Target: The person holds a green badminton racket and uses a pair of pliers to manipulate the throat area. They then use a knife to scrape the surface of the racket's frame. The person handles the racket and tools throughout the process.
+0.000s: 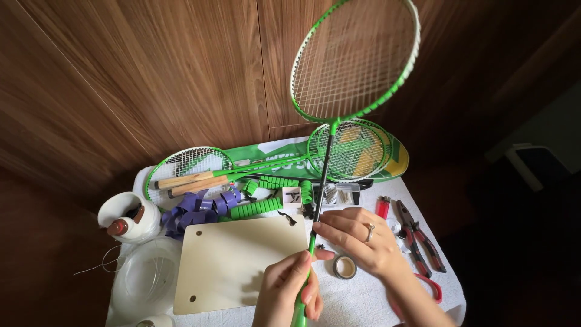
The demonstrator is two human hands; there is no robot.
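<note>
— How are the hands posed?

— The left hand (289, 290) is wrapped around the lower shaft of the green racket (354, 60), fingers closed on it near the desk's front edge. The right hand (357, 239) is laid higher on the shaft, its fingers pinched shut around it. The racket is held upright, tilted slightly right, its strung head raised well above the desk (363, 303).

— What is found around them?

— A pale wooden board (236, 260) is seen just left of the hands, a tape roll (345, 266) just beneath the right hand. Red-handled pliers (420, 236) are laid at the right edge, two more rackets (272, 163) along the back edge.
</note>
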